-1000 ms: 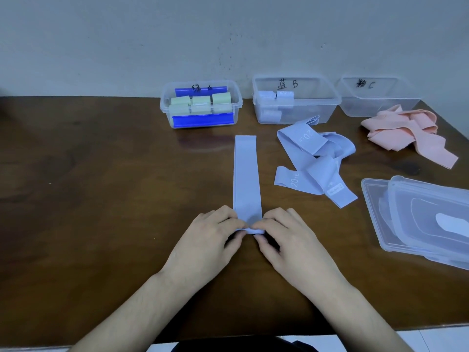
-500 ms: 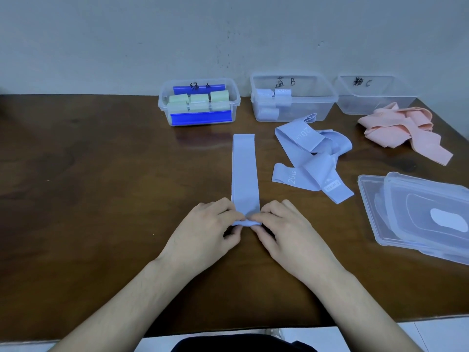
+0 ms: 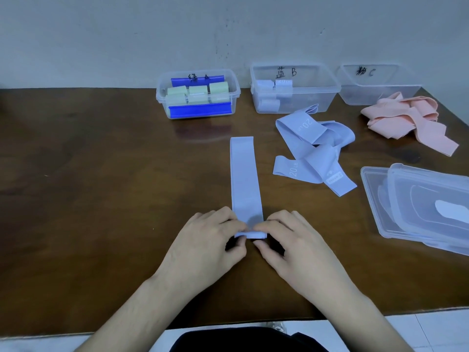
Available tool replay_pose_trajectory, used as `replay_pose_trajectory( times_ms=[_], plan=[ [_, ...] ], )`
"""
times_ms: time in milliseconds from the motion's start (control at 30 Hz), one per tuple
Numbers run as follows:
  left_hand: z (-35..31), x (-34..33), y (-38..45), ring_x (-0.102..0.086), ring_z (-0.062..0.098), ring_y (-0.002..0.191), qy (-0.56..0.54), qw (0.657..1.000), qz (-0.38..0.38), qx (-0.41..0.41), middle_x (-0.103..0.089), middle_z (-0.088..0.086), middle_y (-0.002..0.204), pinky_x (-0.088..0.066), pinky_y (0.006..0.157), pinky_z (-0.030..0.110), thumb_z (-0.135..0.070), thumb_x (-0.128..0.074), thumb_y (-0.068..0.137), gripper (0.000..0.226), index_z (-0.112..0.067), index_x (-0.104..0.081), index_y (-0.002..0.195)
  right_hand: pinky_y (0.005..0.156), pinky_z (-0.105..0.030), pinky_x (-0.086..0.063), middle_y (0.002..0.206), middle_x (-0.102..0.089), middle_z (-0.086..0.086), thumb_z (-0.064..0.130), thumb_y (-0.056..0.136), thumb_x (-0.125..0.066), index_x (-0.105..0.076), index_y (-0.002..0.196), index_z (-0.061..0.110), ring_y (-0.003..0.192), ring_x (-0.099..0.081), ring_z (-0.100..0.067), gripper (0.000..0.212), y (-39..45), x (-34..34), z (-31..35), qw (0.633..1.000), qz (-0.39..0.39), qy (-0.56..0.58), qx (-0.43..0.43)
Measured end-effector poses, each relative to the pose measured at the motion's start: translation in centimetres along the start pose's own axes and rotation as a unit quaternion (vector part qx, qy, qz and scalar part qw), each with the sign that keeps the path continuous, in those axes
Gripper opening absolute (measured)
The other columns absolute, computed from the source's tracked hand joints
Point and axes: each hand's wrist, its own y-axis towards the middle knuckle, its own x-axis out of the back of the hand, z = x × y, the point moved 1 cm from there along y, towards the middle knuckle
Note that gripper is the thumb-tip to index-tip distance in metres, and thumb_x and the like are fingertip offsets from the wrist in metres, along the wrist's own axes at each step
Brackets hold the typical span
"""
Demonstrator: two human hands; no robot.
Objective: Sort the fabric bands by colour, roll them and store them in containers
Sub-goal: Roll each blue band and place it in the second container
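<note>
Two bare hands meet at the near end of a flat blue band (image 3: 244, 179) on the brown table (image 3: 101, 199), almost touching each other. The left hand (image 3: 203, 247) and the right hand (image 3: 297, 247) both pinch the band's near end, fingers on top and thumbs tucked under, where the fabric is turned over into a small fold. From that fold the band runs straight away from the person, lying flat on the wood.

Right of it, apart from it, lies a loose heap of blue bands (image 3: 314, 151), some printed "20 LB". At the near right edge sit stacked clear lids (image 3: 416, 207), tilted on one another. Farther right and back, a heap of pink bands (image 3: 408, 120) lies in front of the rightmost box.

Three clear containers stand in a row against the wall. On the left, the green container (image 3: 198, 94), with blue clips front and back, holds rolled pale green bands (image 3: 198, 94). In the middle, the blue container (image 3: 294, 87), marked "B", holds a few rolled blue bands (image 3: 272, 94) at its left side. On the right, the pink container (image 3: 378, 83), marked "C", shows nothing inside that I can make out
</note>
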Motion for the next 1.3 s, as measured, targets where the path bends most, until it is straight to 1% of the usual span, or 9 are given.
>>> replay_pose_trajectory(
  times_ms=[133, 233, 300, 467, 600, 733, 900, 1133, 1300],
  plan=[
    [0.0, 0.0, 0.0, -0.054, 0.004, 0.071, 0.009, 1.0, 0.003, 0.015, -0.057, -0.016, 0.087, -0.035, 0.068, 0.019, -0.043, -0.041, 0.09, 0.037, -0.03, -0.073, 0.102, 0.072, -0.015, -0.041, 0.097, -0.056, 0.011, 0.03, 0.089, -0.066, -0.072, 0.102, 0.024, 0.084, -0.047, -0.007, 0.015, 0.2, -0.2, 0.3, 0.999, -0.021, 0.0, -0.026],
    [-0.2, -0.1, 0.0, -0.048, 0.002, 0.067, 0.008, 1.0, -0.005, 0.025, -0.042, -0.02, 0.078, -0.036, 0.067, 0.02, -0.042, -0.039, 0.09, 0.036, -0.031, -0.069, 0.109, 0.072, -0.016, -0.042, 0.095, -0.057, 0.011, 0.028, 0.091, -0.067, -0.073, 0.103, 0.024, 0.084, -0.048, -0.007, 0.015, 0.5, -0.3, 0.1, 0.999, -0.016, -0.002, -0.032],
    [-0.2, 0.0, -0.1, -0.049, 0.003, 0.067, 0.0, 1.0, -0.006, 0.026, -0.038, -0.021, 0.078, -0.04, 0.066, 0.02, -0.043, -0.041, 0.09, 0.036, -0.03, -0.066, 0.112, 0.071, -0.019, -0.045, 0.096, -0.058, 0.01, 0.03, 0.092, -0.064, -0.074, 0.106, 0.024, 0.084, -0.049, -0.007, 0.017, 0.7, -0.4, 0.0, 0.999, -0.012, -0.003, -0.036],
    [0.1, -0.1, 0.5, -0.046, 0.004, 0.064, -0.005, 1.0, 0.008, 0.02, -0.04, -0.019, 0.077, -0.044, 0.061, 0.022, -0.043, -0.039, 0.089, 0.033, -0.031, -0.066, 0.106, 0.073, -0.023, -0.05, 0.096, -0.058, 0.01, 0.037, 0.096, -0.051, -0.074, 0.11, 0.021, 0.085, -0.051, -0.008, 0.031, 1.3, -0.5, 0.0, 0.999, 0.001, 0.003, -0.047],
    [0.1, 0.0, 0.7, -0.05, 0.007, 0.064, -0.007, 0.999, 0.01, 0.033, -0.048, -0.015, 0.077, -0.047, 0.06, 0.024, -0.043, -0.039, 0.089, 0.036, -0.029, -0.068, 0.105, 0.079, -0.019, -0.048, 0.106, -0.058, 0.011, 0.04, 0.092, -0.056, -0.065, 0.126, 0.024, 0.091, -0.05, -0.005, 0.039, 1.3, -0.4, 0.0, 0.998, 0.027, 0.005, -0.062],
    [0.1, -0.1, 0.7, -0.053, 0.007, 0.066, -0.019, 0.999, 0.004, 0.032, -0.053, -0.013, 0.081, -0.049, 0.061, 0.025, -0.042, -0.042, 0.089, 0.037, -0.026, -0.07, 0.107, 0.077, -0.019, -0.047, 0.103, -0.059, 0.01, 0.029, 0.088, -0.07, -0.066, 0.116, 0.024, 0.089, -0.053, -0.007, 0.029, 1.3, -0.6, 0.1, 0.998, 0.013, -0.003, -0.055],
    [0.3, -0.2, 0.7, -0.055, 0.009, 0.067, -0.025, 0.999, 0.003, 0.026, -0.056, -0.01, 0.082, -0.051, 0.06, 0.027, -0.035, -0.055, 0.089, 0.025, -0.025, -0.071, 0.106, 0.074, -0.024, -0.052, 0.098, -0.062, 0.006, 0.023, 0.086, -0.074, -0.072, 0.107, 0.019, 0.085, -0.056, -0.01, 0.022, 1.5, -1.0, 0.1, 0.999, -0.01, -0.004, -0.039],
    [-0.3, 0.3, 0.1, -0.046, 0.005, 0.06, -0.02, 1.0, 0.015, 0.014, -0.046, -0.015, 0.073, -0.038, 0.055, 0.016, -0.043, -0.041, 0.09, 0.036, -0.028, -0.071, 0.101, 0.071, -0.025, -0.053, 0.096, -0.06, 0.007, 0.022, 0.089, -0.072, -0.073, 0.107, 0.02, 0.083, -0.055, -0.01, 0.019, 0.7, 0.0, 0.5, 1.0, 0.007, -0.011, -0.006],
    [-0.4, 0.3, 0.0, -0.044, 0.005, 0.06, -0.025, 0.999, 0.014, 0.016, -0.045, -0.016, 0.073, -0.028, 0.058, 0.009, -0.041, -0.047, 0.09, 0.031, -0.029, -0.072, 0.103, 0.071, -0.025, -0.051, 0.096, -0.058, 0.01, 0.026, 0.09, -0.07, -0.074, 0.111, 0.022, 0.084, -0.049, -0.009, 0.021, 0.3, -0.1, 0.3, 1.0, 0.004, -0.008, -0.016]
  ],
)
